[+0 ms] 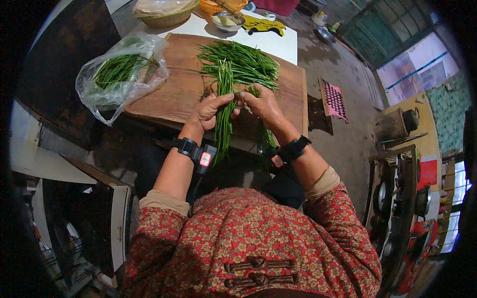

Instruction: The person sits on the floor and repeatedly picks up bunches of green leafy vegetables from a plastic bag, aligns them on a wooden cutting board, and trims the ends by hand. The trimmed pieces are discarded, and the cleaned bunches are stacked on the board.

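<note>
My left hand point(207, 110) grips an upright bunch of garlic chives point(224, 124), pale stem ends towards the far side and green tips hanging past the board's near edge. Close beside it, my right hand point(265, 106) is closed around a smaller bunch of chives point(266, 138), whose tips droop below the wrist. The fingertips of both hands nearly meet at the larger bunch; what they pinch there is too small to tell. Beyond them a loose pile of chives point(244, 61) lies on the wooden board point(182, 87).
A clear plastic bag point(87, 97) with more chives point(121, 69) rests at the board's left. Behind stand a basket point(169, 18), a metal bowl point(223, 27) and a yellow-black glove point(264, 26) on a white tabletop point(290, 46). A pink-black mat point(334, 97) lies right.
</note>
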Available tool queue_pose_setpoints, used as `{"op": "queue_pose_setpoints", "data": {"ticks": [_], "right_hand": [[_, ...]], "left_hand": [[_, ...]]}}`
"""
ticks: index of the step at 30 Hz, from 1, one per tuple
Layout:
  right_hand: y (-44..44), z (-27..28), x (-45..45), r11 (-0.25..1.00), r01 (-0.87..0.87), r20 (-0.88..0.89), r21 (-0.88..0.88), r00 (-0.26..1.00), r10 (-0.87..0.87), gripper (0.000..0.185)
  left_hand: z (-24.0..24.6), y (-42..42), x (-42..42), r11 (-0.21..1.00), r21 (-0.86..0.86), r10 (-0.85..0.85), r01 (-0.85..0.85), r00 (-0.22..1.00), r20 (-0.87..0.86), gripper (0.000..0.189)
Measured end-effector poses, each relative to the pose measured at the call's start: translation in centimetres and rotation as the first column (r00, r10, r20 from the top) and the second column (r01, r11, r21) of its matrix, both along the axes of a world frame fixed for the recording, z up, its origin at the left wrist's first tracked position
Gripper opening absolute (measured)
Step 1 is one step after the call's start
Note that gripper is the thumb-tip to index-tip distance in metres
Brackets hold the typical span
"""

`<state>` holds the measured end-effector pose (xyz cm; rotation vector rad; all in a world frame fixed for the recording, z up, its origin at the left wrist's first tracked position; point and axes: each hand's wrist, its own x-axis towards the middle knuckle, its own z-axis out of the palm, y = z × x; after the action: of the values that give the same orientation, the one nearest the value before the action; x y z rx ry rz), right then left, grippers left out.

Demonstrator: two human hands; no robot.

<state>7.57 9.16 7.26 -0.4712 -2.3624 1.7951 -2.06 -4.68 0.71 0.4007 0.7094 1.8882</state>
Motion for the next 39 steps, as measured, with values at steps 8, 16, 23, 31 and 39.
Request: {"op": "queue_pose_setpoints", "data": {"ticks": [8,16,23,31,39], "right_hand": [[1.1,-1.7,1.8,0.879,0.183,-0.106,-0.441,0.962,-0.253,0.016],[1.1,-2.5,2.2,0.898,0.145,-0.114,-0.416,0.971,-0.210,0.018],[1.7,-1.9,2.8,0.850,0.246,-0.090,-0.465,0.943,-0.322,0.018],[1.4,0.8,1.5,0.944,0.146,-0.151,-0.294,0.969,-0.197,0.018],[1.0,0.7,-0.5,0.941,0.050,-0.077,-0.335,0.994,-0.080,0.018]], "left_hand": [[0.0,0.1,-0.1,0.981,0.121,-0.157,0.151,0.987,0.044,0.031],[-0.3,0.0,0.0,0.999,0.014,-0.043,0.044,0.998,-0.045,0.033],[-0.2,0.0,0.1,0.999,-0.020,0.025,-0.026,0.999,-0.025,0.027],[-0.3,0.2,0.1,1.000,-0.015,0.020,-0.021,0.996,-0.083,0.024],[0.2,0.0,0.2,0.998,-0.058,0.008,-0.015,0.993,-0.114,0.022]]}}
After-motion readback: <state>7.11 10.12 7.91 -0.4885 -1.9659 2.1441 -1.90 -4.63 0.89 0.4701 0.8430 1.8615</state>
